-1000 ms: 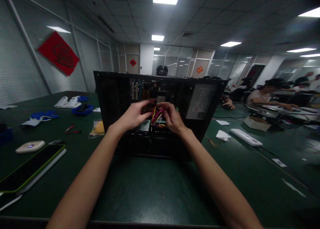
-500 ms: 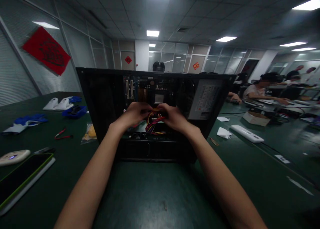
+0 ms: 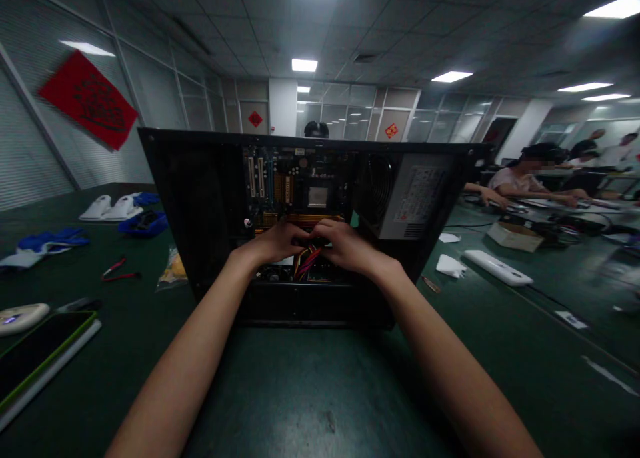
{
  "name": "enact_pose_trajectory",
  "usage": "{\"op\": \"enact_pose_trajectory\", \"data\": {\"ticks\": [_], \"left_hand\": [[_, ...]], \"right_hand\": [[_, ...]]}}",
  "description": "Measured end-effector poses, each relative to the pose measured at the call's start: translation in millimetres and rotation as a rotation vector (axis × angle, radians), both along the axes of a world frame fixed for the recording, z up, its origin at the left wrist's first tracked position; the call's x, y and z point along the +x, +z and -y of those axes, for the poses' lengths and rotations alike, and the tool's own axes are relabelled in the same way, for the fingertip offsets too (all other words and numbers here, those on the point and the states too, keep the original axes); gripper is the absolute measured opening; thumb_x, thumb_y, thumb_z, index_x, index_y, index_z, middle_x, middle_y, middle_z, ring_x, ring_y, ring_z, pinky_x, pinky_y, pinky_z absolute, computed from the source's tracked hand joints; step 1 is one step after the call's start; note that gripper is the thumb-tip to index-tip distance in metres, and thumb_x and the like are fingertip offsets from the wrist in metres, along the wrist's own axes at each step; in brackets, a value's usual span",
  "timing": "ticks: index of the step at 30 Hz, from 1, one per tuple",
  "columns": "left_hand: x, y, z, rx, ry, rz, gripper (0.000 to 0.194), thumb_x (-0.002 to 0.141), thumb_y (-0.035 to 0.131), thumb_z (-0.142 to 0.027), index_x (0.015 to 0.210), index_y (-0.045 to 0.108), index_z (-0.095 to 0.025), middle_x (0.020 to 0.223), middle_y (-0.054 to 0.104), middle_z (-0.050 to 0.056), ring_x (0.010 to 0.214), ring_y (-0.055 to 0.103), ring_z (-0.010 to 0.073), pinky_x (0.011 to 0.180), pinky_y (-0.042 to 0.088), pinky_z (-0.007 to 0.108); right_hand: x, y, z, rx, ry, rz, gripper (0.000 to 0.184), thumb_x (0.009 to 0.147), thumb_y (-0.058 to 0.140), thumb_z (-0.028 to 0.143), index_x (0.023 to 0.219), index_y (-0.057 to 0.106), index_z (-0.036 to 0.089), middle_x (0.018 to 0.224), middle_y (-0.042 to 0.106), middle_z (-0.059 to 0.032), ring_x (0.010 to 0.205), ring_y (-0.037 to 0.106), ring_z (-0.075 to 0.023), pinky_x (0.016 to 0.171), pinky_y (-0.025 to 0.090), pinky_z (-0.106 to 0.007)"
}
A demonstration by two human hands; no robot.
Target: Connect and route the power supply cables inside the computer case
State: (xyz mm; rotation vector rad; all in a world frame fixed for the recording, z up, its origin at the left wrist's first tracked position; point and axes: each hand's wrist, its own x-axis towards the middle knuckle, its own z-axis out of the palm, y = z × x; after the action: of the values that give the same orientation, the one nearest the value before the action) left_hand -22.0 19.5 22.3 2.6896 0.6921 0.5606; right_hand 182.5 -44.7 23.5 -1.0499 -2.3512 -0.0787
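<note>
A black computer case (image 3: 310,305) stands on the green table with its open side facing me. Inside, a motherboard (image 3: 295,185) fills the back, and a grey power supply (image 3: 417,191) sits at the upper right. My left hand (image 3: 280,241) and my right hand (image 3: 343,241) meet low in the case, fingers bent and closed around a bundle of red, yellow and black power cables (image 3: 307,263). The cables hang down below my fingertips. What the fingertips pinch is partly hidden behind my knuckles.
Left on the table (image 3: 310,385) lie a phone (image 3: 43,351), red-handled pliers (image 3: 119,269), a blue tray (image 3: 144,225), gloves (image 3: 53,241) and a plastic bag (image 3: 171,269). To the right are a white power strip (image 3: 497,267), crumpled paper (image 3: 451,266) and a cardboard box (image 3: 515,235). Co-workers (image 3: 525,178) sit beyond.
Both hands have moved slightly lower in the case and closer together. The cable loop is drawn tighter beneath my fingers. The case looks a little nearer to me.
</note>
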Motion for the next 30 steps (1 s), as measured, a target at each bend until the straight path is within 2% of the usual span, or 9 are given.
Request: {"op": "enact_pose_trajectory", "data": {"ticks": [2,4,8,10,13,18,22,25,30], "left_hand": [[1,1.5,1,0.003,-0.016,0.013,0.019,0.089,0.058,-0.025,0.088,0.076,-0.018,0.084,0.075,0.001,0.079,0.066,0.0167,0.072,0.046,0.024],[1,4.2,1,0.040,-0.015,0.041,0.020,0.089,0.059,-0.025,0.087,0.077,-0.017,0.082,0.073,0.002,0.079,0.066,0.0163,0.072,0.046,0.023],[-7,8.3,-4,0.162,0.094,0.086,0.021,0.086,0.064,-0.027,0.099,0.077,-0.017,0.103,0.070,0.008,0.091,0.065,0.0177,0.081,0.047,0.025],[-11,9.5,-6,0.197,0.131,0.051,0.020,0.086,0.064,-0.024,0.099,0.077,-0.018,0.105,0.068,0.009,0.091,0.064,0.0178,0.080,0.047,0.026],[-10,11.7,-4,0.234,0.106,-0.013,0.021,0.085,0.060,-0.016,0.095,0.078,-0.018,0.098,0.070,0.008,0.090,0.065,0.0183,0.080,0.047,0.026],[-2,14.9,4,0.269,0.165,-0.009,0.021,0.083,0.061,-0.018,0.096,0.077,-0.015,0.088,0.074,0.007,0.081,0.066,0.0180,0.072,0.046,0.026],[1,11.7,3,0.220,0.164,-0.033,0.021,0.084,0.058,-0.016,0.090,0.078,-0.014,0.082,0.075,0.006,0.074,0.066,0.0158,0.068,0.045,0.024],[4,5.8,-1,0.207,0.156,-0.067,0.020,0.084,0.059,-0.013,0.092,0.078,-0.015,0.087,0.076,0.006,0.079,0.068,0.0157,0.071,0.046,0.023],[13,-4.9,-4,0.274,0.224,-0.088,0.017,0.079,0.067,-0.008,0.091,0.078,-0.013,0.089,0.076,0.009,0.083,0.069,0.0193,0.074,0.048,0.025]], "right_hand": [[1,4.5,5,0.018,0.018,-0.037,0.023,0.083,0.061,0.005,0.102,0.066,0.018,0.107,0.065,-0.0075,0.101,0.061,-0.0214,0.086,0.046,-0.032],[2,7.3,8,0.020,-0.005,-0.033,0.022,0.085,0.062,0.007,0.104,0.066,0.018,0.107,0.064,-0.0073,0.101,0.061,-0.0212,0.088,0.046,-0.032],[7,4.2,6,-0.013,-0.118,0.060,0.014,0.086,0.066,0.012,0.100,0.069,0.015,0.105,0.064,-0.0091,0.098,0.061,-0.0210,0.085,0.046,-0.031],[9,-0.1,2,-0.023,-0.155,0.098,0.011,0.088,0.067,0.015,0.098,0.070,0.015,0.104,0.063,-0.0092,0.096,0.061,-0.0202,0.083,0.047,-0.030],[9,-5.0,-1,-0.036,-0.162,0.145,0.013,0.091,0.063,0.016,0.100,0.072,0.016,0.102,0.063,-0.0085,0.095,0.061,-0.0193,0.083,0.046,-0.029],[5,-6.0,-2,-0.049,-0.188,0.150,0.017,0.093,0.060,0.017,0.103,0.073,0.016,0.101,0.065,-0.0092,0.096,0.061,-0.0189,0.082,0.045,-0.027],[6,-8.2,-8,-0.039,-0.293,0.230,0.016,0.091,0.061,0.016,0.102,0.072,0.014,0.105,0.066,-0.0099,0.095,0.062,-0.0196,0.078,0.045,-0.027],[7,-11.5,-13,-0.050,-0.359,0.299,0.017,0.092,0.059,0.019,0.103,0.071,0.014,0.107,0.066,-0.0107,0.097,0.063,-0.0208,0.077,0.045,-0.027],[6,-16.1,-15,-0.085,-0.359,0.337,0.020,0.093,0.055,0.020,0.105,0.071,0.014,0.108,0.066,-0.0106,0.098,0.063,-0.0209,0.077,0.045,-0.026]]}}
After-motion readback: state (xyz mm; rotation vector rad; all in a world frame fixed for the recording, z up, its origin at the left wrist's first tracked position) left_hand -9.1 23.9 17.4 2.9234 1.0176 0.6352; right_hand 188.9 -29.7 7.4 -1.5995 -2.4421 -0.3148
